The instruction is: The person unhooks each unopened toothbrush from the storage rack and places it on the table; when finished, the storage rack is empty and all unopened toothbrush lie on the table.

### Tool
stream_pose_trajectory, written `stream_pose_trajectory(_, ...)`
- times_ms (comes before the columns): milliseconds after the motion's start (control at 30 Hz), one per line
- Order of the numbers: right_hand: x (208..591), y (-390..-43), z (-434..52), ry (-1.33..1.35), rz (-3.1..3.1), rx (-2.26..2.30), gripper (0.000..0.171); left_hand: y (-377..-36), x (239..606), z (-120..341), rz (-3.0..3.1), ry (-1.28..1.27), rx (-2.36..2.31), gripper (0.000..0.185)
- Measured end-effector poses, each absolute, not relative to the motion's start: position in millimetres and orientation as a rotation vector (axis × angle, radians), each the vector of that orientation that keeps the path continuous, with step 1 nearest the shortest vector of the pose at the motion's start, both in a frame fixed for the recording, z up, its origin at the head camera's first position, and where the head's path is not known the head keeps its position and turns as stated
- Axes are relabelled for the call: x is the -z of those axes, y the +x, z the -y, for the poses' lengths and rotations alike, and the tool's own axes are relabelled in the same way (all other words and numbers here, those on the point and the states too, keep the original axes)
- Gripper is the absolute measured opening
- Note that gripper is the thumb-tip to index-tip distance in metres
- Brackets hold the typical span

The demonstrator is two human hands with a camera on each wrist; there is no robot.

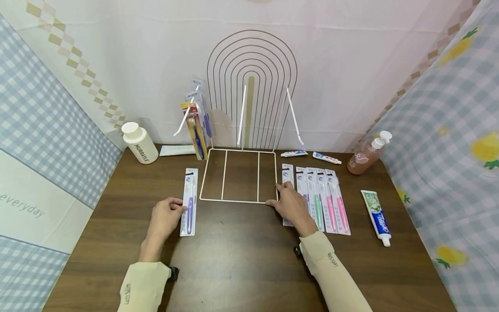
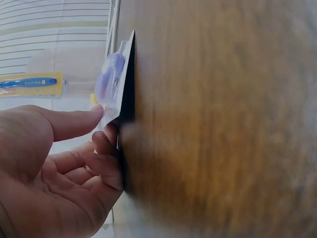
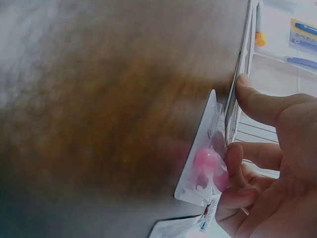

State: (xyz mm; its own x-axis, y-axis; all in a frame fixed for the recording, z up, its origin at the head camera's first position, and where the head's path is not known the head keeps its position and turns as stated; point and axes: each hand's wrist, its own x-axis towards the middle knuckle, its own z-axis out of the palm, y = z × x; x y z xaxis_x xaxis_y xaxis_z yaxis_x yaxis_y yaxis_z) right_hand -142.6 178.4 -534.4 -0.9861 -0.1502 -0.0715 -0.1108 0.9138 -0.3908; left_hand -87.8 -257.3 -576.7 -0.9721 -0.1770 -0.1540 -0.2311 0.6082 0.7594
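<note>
On the brown table, the left hand lies beside a packaged purple toothbrush that rests flat to the left of a white wire rack. Its grip is on the pack's near left edge: the left wrist view shows the thumb against the card's edge and the curled fingers tucked at its underside, so the hand pinches the pack, which is still lying on the table.

The right hand rests at the rack's front right corner, on top of the leftmost pack of a row of packaged toothbrushes laid side by side just right of the rack. In the right wrist view its fingers curl against a pack with a pink bulge while the thumb lies along the rack's wire. Whether this grip is truly closed on a pack or only pressing it, I cannot tell.

The rack's upright back leans against the wall, and a yellow-carded toothbrush pack stands at its left. A white bottle sits at the far left, with a flat white tube beside it. Two small tubes lie behind the row, a brown pump bottle stands at the far right, and a large toothpaste tube lies well right of the row.
</note>
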Motion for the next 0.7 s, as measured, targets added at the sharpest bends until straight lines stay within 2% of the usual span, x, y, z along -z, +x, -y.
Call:
stream_pose_trajectory(133,528.1,-138.3,-176.0,-0.213,-2.969,0.593,0.088,-86.6,578.5,258.2,-2.77,-0.346,-1.326,0.022)
stream_pose_trajectory(233,536.9,-141.0,-179.1,-0.239,-2.982,0.579,0.087,-85.3,578.6,258.3,-2.781,-0.336,-1.321,0.022)
stream_pose_trajectory(367,527.9,-137.5,-176.5,-0.255,-2.998,0.564,0.085,-83.2,574.9,255.2,-2.811,-0.328,-1.303,0.022)
stream_pose_trajectory(500,501.8,-126.9,-168.0,-0.226,-2.981,0.564,0.081,-78.9,569.0,251.6,-2.814,-0.302,-1.356,0.02)
stream_pose_trajectory(700,510.0,-131.4,-172.4,-0.236,-2.98,0.565,0.084,-80.9,559.0,246.7,-2.828,-0.302,-1.332,0.02)
